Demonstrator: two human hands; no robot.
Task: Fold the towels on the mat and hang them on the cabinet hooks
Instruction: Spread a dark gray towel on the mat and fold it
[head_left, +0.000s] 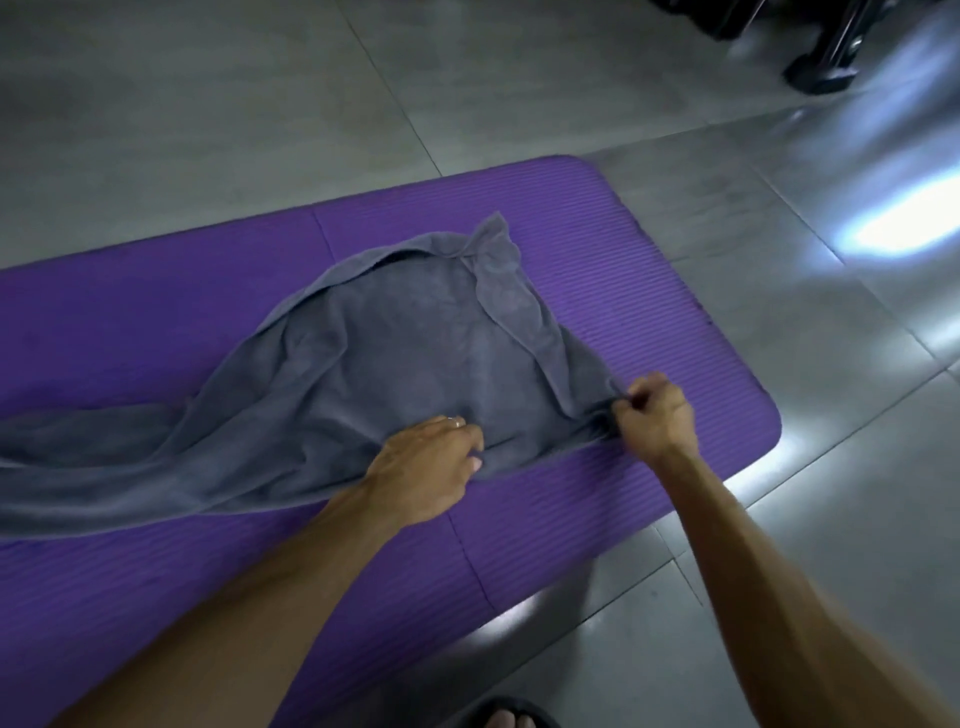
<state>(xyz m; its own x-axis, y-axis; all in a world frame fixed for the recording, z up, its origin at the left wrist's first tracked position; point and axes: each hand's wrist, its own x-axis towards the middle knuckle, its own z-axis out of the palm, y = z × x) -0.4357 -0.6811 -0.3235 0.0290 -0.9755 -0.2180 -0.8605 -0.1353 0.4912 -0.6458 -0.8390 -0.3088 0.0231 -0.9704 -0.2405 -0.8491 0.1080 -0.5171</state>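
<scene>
A grey towel (395, 353) lies rumpled across the purple mat (649, 270), its long end trailing off to the left edge of the view. Its far and right edges are folded over onto itself. My right hand (655, 415) pinches the towel's near right corner with curled fingers. My left hand (431, 467) grips the towel's near edge about a hand's width to the left, fingers curled into the cloth. No cabinet or hooks are in view.
The mat lies on a grey tiled floor (208, 114) with bright glare patches at the right. A dark wheeled object (821, 57) stands at the top right. A sandalled foot (511, 714) shows at the bottom edge, off the mat.
</scene>
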